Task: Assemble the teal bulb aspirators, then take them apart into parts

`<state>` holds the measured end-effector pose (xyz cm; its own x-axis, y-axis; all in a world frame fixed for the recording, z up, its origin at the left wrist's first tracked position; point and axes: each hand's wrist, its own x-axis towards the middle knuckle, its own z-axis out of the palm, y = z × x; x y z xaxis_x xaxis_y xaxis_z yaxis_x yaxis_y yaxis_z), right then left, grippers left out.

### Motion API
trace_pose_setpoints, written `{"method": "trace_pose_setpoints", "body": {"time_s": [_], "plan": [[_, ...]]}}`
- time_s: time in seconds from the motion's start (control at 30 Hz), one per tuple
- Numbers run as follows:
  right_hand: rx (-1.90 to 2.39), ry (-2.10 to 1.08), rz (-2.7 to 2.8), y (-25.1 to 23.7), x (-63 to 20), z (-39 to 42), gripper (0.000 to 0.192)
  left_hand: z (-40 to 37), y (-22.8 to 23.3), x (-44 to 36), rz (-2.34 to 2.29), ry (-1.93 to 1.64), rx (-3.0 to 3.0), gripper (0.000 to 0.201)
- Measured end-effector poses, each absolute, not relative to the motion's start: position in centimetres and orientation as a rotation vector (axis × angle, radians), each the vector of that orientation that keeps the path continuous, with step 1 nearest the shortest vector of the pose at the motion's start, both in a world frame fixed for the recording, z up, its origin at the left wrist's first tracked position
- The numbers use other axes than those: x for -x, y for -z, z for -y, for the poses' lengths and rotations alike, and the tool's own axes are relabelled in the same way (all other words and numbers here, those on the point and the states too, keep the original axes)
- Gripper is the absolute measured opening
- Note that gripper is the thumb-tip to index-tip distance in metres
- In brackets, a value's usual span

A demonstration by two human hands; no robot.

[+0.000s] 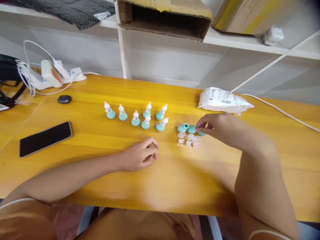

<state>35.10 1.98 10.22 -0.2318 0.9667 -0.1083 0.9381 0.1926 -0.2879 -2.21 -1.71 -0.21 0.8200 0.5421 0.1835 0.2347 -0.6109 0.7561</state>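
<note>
**On the yellow table: teal bulbs, white tips, 2 hands at work**

On the yellow table (82, 173), I watched the right hand (215, 128) reach to a small cluster of loose teal bulbs (186, 128); its fingertips were pressed together, pinching 1 of them at the cluster's right edge. I counted 2 loose bulbs clearly, and a third partly hidden under the fingers. Just in front of them lay a heap of small white tips (189, 139), too blurred for me to count. The left hand (140, 155) rested on the table with its fingers curled inward; I could not tell whether it held anything.

To the left, well apart from the loose parts, stood 7 assembled pieces (136, 115), each a teal bulb with a white tip, in 2 loose rows.

For containers, I saw an open cardboard box (165, 18) on the shelf above, its inside dark, and a white plastic bag (223, 100) behind the right hand, carrying a printed label I could not read. A dark phone (46, 138), a small black case (64, 99) and a white power strip (53, 75) with cables lay at the left.
</note>
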Motion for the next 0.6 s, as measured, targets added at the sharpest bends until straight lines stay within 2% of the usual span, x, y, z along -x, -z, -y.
{"method": "trace_pose_setpoints", "body": {"time_s": [0.1,0.2,0.37,0.6], "plan": [[1.878,-0.646,2.488,-9.7,-34.1,-1.5,0.006,1.7,0.1,2.3,-0.575,-0.503,-2.226,0.012],[1.809,-0.73,2.547,-9.3,-32.4,-0.9,0.014,1.7,0.0,2.3,-0.584,-0.487,-2.221,0.012],[1.839,-0.477,2.676,-8.1,-30.2,-0.5,0.026,1.6,0.0,2.2,-0.59,-0.481,-2.232,0.013],[1.857,-0.363,2.683,-6.5,-29.2,-1.0,0.034,1.6,-0.2,2.2,-0.579,-0.471,-2.218,0.013]]}}
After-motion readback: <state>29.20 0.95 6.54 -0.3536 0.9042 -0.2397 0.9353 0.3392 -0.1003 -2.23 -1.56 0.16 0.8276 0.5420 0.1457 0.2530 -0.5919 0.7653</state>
